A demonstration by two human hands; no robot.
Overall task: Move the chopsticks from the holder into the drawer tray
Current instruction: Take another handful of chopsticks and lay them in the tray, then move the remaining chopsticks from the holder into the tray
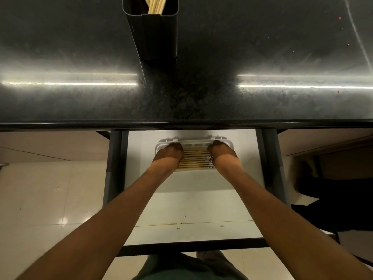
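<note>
Your two forearms reach down into the open drawer (193, 199). Your left hand (167, 156) and right hand (222, 156) sit at either end of the row of chopsticks (194, 158), which lie side by side in the white tray (193, 140).

The fingers (176, 147) point away from you into the shadow under the counter's edge. I cannot tell whether they lie flat on the sticks or curl over the tray's far rim.

This looks like the squaring-up step. Press lightly inward from both ends so the sticks settle in one flat layer with their tips level (the printed ends are by your right hand; keep them all that way). Don't bear down hard, or one stick may ride up over its neighbour.

Beyond, on the dark counter (262, 57), the black holder (155, 37) stands upright with a bundle of pale sticks (155, 5) in it, well apart from the tray. So the task looks only partly done. Lift those out a few at a time rather than in one fistful.
</note>
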